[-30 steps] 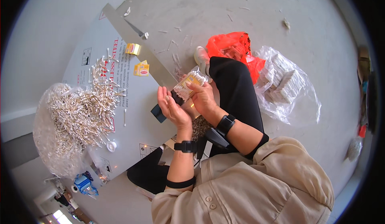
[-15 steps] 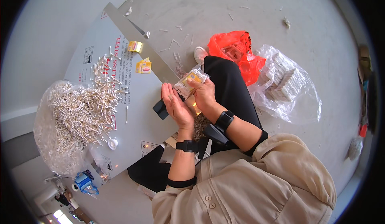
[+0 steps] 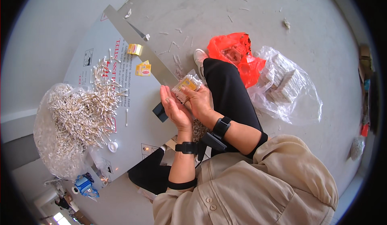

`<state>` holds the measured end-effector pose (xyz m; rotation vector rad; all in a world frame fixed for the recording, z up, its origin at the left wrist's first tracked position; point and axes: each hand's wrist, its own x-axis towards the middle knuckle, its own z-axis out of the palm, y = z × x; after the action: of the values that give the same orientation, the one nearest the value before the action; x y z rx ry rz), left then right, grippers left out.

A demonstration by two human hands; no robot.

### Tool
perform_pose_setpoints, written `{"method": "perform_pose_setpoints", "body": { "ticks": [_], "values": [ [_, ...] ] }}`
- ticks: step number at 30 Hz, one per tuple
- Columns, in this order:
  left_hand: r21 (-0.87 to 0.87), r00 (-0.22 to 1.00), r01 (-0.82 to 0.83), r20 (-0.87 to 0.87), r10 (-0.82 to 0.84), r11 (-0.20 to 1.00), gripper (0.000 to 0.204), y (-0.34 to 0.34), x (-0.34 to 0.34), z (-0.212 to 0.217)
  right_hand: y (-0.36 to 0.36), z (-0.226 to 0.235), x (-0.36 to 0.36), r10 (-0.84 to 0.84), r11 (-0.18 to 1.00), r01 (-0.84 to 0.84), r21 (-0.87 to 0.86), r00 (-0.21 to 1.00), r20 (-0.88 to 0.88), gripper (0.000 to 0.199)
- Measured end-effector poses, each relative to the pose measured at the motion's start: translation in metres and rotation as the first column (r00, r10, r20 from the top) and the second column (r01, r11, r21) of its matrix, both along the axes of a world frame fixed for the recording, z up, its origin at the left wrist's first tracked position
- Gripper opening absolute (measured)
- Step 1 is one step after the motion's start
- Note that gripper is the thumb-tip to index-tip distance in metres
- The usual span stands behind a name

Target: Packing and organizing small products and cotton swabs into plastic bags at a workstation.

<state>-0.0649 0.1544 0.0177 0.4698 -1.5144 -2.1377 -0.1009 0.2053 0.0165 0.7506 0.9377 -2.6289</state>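
A small clear pack of cotton swabs with a yellow label (image 3: 188, 82) is gripped in my right hand (image 3: 202, 103), the thumb lying across its front. My left hand (image 3: 177, 112) is open beside it, fingers stretched and palm turned up, close against the pack's lower left end. Whether the left palm bears any of its weight I cannot tell. On the metal-sheet table to the left lies a big heap of loose cotton swabs (image 3: 80, 114), partly inside a clear plastic bag (image 3: 42, 144). Two yellow cards (image 3: 134, 49) (image 3: 143, 68) rest near the table's far edge.
Right of my leg on the floor, a red plastic bag (image 3: 250, 72) sits against a clear bag of stacked white packs (image 3: 292, 86). A white round lid (image 3: 113, 146) and a blue object (image 3: 85, 186) are at the table's near left. Stray swabs dot the grey floor (image 3: 322, 35).
My right hand has drawn the swab pack slightly left and down, closer to my left palm. The gold-coloured item seen below the hands earlier is now out of sight.
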Motion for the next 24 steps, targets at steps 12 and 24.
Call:
{"method": "perform_pose_setpoints", "body": {
  "ticks": [12, 24],
  "values": [
    [-0.065, 0.998, 0.024, -0.049, -0.028, 0.998, 0.070, 0.003, 0.004, 0.003, 0.009, 0.006, 0.003, -0.021, 0.999, 0.020, -0.032, 0.999, -0.027, 0.033],
    [0.032, 0.997, 0.037, 0.071, -0.039, 0.999, 0.065, 0.031, 0.027, 0.009, 0.019, -0.017, -0.012, -0.024, 0.992, 0.020, -0.128, 0.999, -0.033, 0.036]
  ]
}}
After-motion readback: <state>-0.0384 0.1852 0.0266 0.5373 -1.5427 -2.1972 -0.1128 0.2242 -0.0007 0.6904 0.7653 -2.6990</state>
